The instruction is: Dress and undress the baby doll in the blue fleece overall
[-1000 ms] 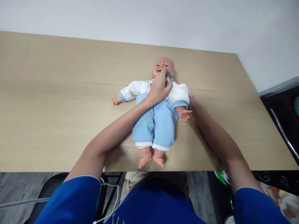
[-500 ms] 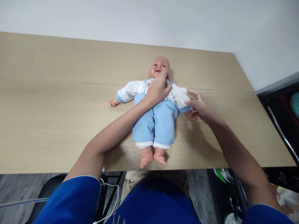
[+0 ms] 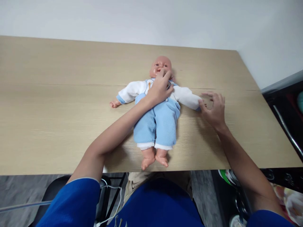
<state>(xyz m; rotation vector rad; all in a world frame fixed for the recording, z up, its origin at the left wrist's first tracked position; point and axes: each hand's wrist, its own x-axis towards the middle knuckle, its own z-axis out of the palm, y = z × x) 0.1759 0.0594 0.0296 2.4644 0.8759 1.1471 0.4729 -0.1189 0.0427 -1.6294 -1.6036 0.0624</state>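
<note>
The left hand (image 3: 159,90) is pressing flat on the doll (image 3: 156,116) lying on the bench (image 3: 59,110), while the right hand (image 3: 214,108) is gripping its outstretched arm, risking tearing the sleeve if tugged.

A pale wood table (image 3: 59,104) stands against a plain white wall (image 3: 142,19), with grey floor (image 3: 21,192) below its near edge and a dark cabinet (image 3: 286,104) at right.
</note>
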